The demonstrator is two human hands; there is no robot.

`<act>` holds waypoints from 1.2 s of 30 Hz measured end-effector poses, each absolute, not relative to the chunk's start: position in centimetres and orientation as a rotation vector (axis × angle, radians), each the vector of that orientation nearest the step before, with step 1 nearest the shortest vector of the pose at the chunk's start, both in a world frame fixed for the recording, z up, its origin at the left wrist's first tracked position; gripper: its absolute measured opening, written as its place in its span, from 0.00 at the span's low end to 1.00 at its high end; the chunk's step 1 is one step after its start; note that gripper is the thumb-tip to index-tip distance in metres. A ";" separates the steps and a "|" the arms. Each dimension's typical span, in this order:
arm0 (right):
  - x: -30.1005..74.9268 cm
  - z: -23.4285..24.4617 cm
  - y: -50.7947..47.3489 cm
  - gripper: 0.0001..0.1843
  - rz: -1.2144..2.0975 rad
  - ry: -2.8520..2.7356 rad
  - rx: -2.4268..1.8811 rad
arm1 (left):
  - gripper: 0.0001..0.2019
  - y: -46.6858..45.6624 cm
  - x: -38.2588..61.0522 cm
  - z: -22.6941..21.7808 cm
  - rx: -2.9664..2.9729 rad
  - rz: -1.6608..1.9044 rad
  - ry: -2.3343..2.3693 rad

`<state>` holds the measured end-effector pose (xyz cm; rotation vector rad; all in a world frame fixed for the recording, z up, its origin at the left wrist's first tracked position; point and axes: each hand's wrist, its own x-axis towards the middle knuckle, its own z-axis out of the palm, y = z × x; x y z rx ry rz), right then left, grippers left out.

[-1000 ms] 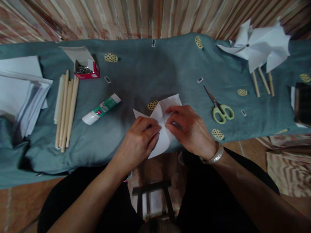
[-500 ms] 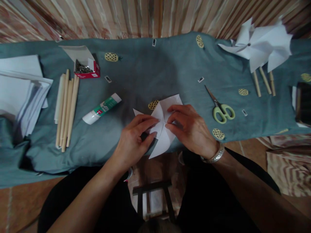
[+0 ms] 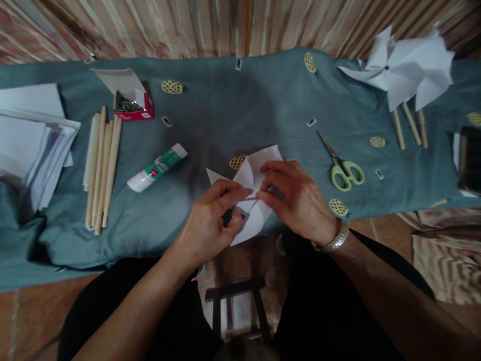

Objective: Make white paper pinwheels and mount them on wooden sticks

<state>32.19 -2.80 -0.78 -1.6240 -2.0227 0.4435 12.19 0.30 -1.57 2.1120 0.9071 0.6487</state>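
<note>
Close to the table's front edge is a white paper pinwheel [image 3: 259, 213] with its blades partly folded to the middle. My left hand [image 3: 213, 213] presses a folded blade at the centre with its index finger; the thumb is bent close to the lower left blade. From the other side, my right hand [image 3: 300, 203] pinches the paper at the centre between thumb and fingers. The very middle of the pinwheel is partly covered by the fingertips. A glue stick [image 3: 158, 167] lies to the left of my hands, and green-handled scissors [image 3: 341, 168] lie to the right.
Several wooden sticks [image 3: 103, 170] lie at the left beside an open red box [image 3: 139, 108] of small metal pieces. White paper sheets [image 3: 30, 140] are stacked at far left. Finished paper pinwheels [image 3: 413, 65] on sticks lie at back right. A dark object [image 3: 470, 160] is at the right edge.
My left index finger has slid right, onto the pinwheel's centre, and the lower left blade is folded further inward. My right hand has stayed almost still on the paper.
</note>
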 end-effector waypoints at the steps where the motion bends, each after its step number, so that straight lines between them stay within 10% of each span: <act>1: 32.2 -0.8 -2.8 0.03 0.440 -2.023 -1.623 | 0.16 0.3 12.3 -1.7 2.135 0.651 0.894; 36: 32.2 -1.3 -3.4 0.12 0.404 -2.076 -1.492 | 0.17 0.7 13.3 -1.4 2.365 0.472 0.885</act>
